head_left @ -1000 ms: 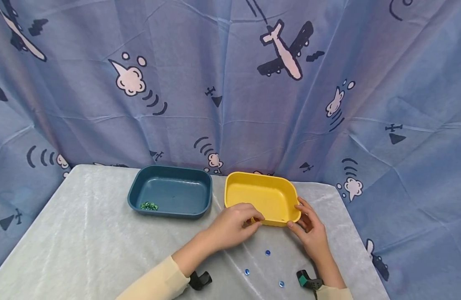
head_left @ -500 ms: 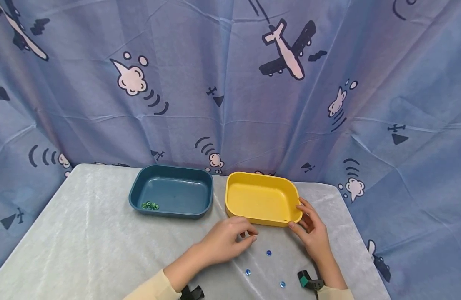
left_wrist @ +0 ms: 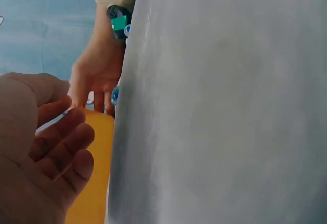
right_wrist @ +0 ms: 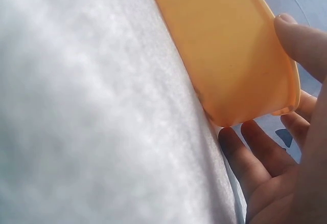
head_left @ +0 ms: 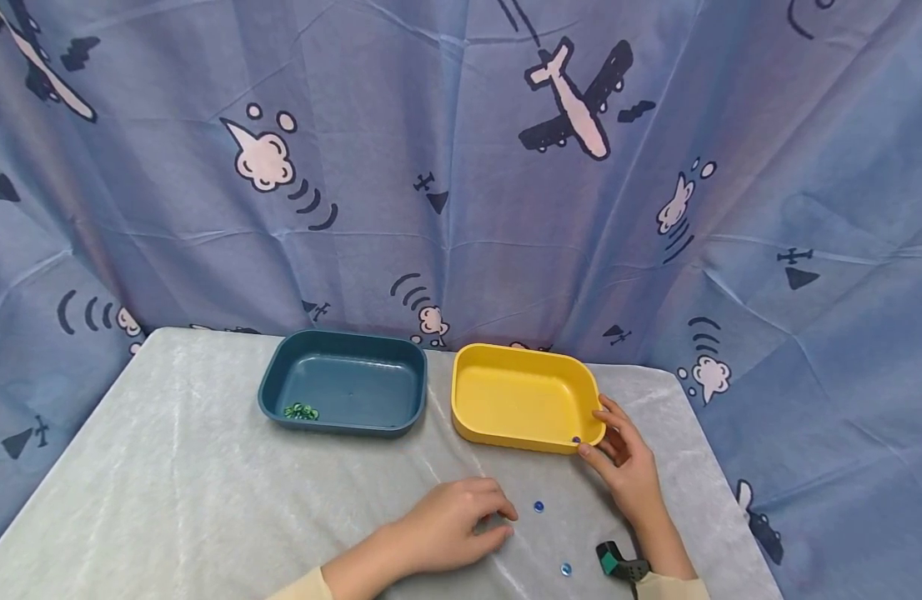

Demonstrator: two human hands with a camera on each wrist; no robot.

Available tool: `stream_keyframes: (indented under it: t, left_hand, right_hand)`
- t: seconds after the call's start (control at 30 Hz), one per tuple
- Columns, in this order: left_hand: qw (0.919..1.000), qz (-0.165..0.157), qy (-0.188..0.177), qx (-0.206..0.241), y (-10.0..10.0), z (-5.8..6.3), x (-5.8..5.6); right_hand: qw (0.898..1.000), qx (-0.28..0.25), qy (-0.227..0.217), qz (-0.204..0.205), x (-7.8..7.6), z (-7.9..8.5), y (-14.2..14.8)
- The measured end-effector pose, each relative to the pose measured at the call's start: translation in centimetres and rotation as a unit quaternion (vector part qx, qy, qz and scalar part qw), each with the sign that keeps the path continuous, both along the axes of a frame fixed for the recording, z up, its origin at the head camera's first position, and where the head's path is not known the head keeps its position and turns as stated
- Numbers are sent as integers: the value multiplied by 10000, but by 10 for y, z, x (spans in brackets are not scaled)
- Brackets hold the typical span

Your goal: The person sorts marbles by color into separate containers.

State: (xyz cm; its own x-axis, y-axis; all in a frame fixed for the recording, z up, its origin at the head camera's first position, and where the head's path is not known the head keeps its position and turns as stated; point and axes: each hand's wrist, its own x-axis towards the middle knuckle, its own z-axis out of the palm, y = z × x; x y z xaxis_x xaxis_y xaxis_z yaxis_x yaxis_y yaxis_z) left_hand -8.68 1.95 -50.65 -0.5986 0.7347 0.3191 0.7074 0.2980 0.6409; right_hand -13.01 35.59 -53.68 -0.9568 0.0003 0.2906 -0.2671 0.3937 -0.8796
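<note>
My left hand (head_left: pixel 461 525) is low over the cloth, in front of the yellow bin, fingers loosely bent. In the left wrist view, nothing shows between its thumb and fingers (left_wrist: pixel 76 127). Just right of it lies a blue glass bead (head_left: pixel 538 507), with another blue bead (head_left: pixel 566 569) nearer the front. My right hand (head_left: pixel 628 471) holds the right front corner of the yellow bin (head_left: pixel 528 443); the thumb (right_wrist: pixel 294 32) is at its rim, the fingers round the outside. A small dark blue bead (head_left: pixel 577 440) lies inside that corner.
A dark teal bin (head_left: pixel 348 429) stands left of the yellow one, with several green beads (head_left: pixel 301 412) in its left front corner. Pale cloth (head_left: pixel 191 467) covers the table. A blue patterned curtain (head_left: pixel 371 167) hangs directly behind it.
My left hand has drawn back from the yellow bin's front wall toward the near side, now covering where a third loose bead lay. A bead now shows inside the bin. The right hand stays put.
</note>
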Motion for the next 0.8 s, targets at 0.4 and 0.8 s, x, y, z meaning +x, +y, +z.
stream_keyframes:
  t: [0.4, 0.8]
  left_hand:
    - [10000, 2, -35, -35, 0, -13, 7]
    - [9994, -141, 136, -270, -4, -22, 8]
  right_hand:
    - [10000, -59, 9, 27, 0, 3, -2]
    - [9999, -64, 74, 91, 0, 1, -1]
